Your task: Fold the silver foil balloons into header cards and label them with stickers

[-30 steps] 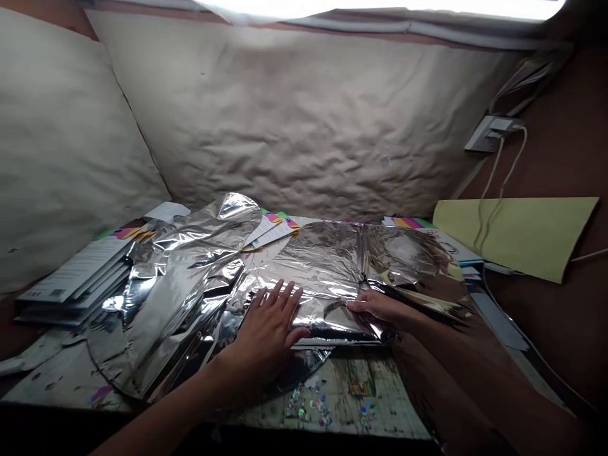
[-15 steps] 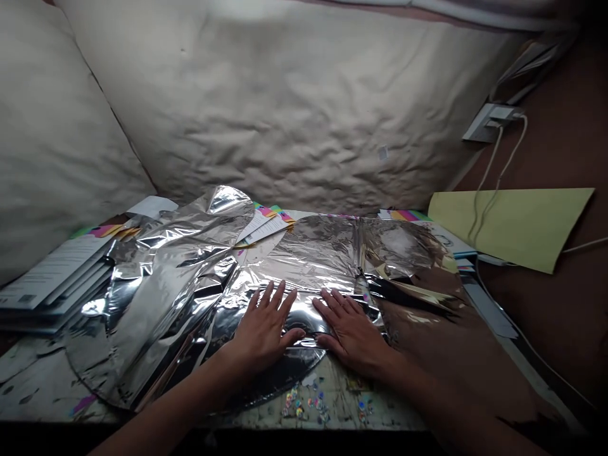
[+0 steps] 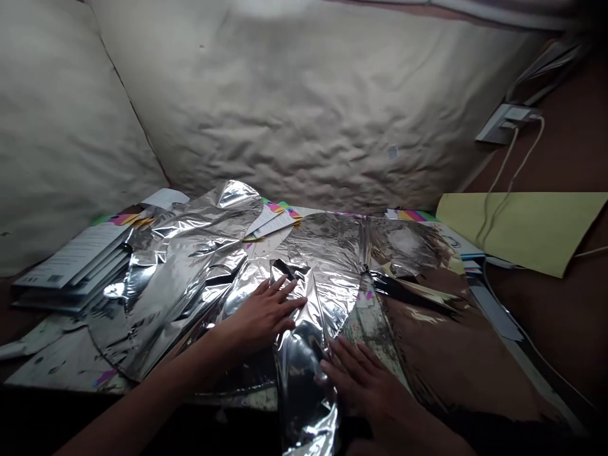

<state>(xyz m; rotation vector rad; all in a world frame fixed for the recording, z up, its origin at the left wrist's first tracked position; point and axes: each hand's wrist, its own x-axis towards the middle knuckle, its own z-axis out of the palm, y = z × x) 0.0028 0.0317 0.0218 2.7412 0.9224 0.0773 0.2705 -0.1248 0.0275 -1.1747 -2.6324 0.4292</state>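
Back wall: creased pale sheeting (image 3: 294, 95), small light square (image 3: 393, 151) on it toward the right. Dark seam (image 3: 124, 90) runs down between it and the left panel (image 3: 47, 114). Right wall (image 3: 577, 158) brown, white outlet box (image 3: 507, 121) up there, two pale cables (image 3: 516, 135) plugged in, hanging down in front of a yellow sheet (image 3: 536, 231). Tabletop (image 3: 52, 370) stained, purple mark (image 3: 104, 378) near the front left edge. Far left: stack of printed cards (image 3: 80, 256), bright multicolour ends, text too small to read. White paper (image 3: 166, 197) just behind. More printed cards (image 3: 270, 223) back centre, overlapping. Another colour-striped pile (image 3: 411, 215) back right. Grey sheet (image 3: 496, 313) flat along the right side.
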